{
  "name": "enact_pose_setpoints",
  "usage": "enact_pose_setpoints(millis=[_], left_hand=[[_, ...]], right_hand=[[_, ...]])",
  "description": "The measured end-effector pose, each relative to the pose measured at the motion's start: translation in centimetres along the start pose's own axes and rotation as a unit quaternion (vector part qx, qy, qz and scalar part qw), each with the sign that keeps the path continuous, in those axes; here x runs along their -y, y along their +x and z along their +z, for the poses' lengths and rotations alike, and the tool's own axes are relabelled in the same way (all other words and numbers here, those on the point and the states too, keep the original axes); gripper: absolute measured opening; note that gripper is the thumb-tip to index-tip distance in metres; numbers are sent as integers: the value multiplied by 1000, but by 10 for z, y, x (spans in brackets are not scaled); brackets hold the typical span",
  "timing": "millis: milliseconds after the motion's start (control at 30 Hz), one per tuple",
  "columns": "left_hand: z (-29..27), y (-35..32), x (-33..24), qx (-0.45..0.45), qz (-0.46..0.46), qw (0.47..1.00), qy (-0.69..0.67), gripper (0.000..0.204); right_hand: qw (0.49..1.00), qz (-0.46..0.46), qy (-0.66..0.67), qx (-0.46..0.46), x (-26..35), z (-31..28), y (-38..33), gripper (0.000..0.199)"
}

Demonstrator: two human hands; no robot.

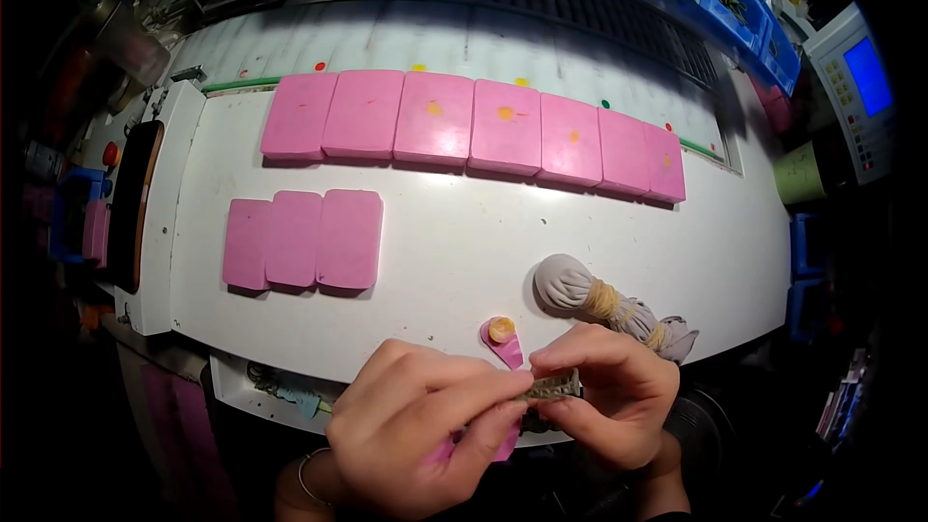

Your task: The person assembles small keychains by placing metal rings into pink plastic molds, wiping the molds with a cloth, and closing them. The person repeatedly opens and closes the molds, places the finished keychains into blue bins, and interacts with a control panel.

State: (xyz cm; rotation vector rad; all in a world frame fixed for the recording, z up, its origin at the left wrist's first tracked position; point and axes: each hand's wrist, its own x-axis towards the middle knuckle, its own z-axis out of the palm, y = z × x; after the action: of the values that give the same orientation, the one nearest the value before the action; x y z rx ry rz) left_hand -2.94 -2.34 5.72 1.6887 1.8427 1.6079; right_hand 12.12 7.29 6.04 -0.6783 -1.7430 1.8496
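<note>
White bench (464, 251) with rows of pink pads (474, 126).
Left hand (416, 425) and right hand (609, 396) pinch one small ridged strip (553, 387); it may slip if either grip loosens.

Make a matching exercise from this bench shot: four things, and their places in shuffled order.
Things:
1. row of seven pink slabs
2. group of three pink slabs
3. grey cloth bundle tied with cord
4. small greenish strip

Places:
A. pinched between the left hand and the right hand
B. lying just beyond the right hand
C. along the far side of the white table
D. on the table's left part, nearer than the long row

Pairs: 1-C, 2-D, 3-B, 4-A
</note>
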Motion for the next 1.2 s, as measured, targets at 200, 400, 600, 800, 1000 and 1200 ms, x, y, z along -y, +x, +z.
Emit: enact_pose_setpoints(millis=[200,400,600,800,1000,1200], left_hand=[[5,-7,0,-30,-109,986,-119,22],[3,7,3,-25,-92,988,-118,25],[1,16,4,-31,-69,993,-94,26],[5,21,8,-25,-83,989,-119,25],[5,22,11,-23,-80,991,-104,24],[16,34,17,-9,-68,993,-94,24]], right_hand=[[1000,1,21,-4,1,-2,-4,30],[1000,-8,-12,-26,11,-3,2,30],[999,-9,-26,-31,25,-9,11,28],[999,4,-26,-31,25,-14,18,25],[998,-27,-56,16,26,-18,25,26],[988,-52,-124,70,26,-33,39,24]])
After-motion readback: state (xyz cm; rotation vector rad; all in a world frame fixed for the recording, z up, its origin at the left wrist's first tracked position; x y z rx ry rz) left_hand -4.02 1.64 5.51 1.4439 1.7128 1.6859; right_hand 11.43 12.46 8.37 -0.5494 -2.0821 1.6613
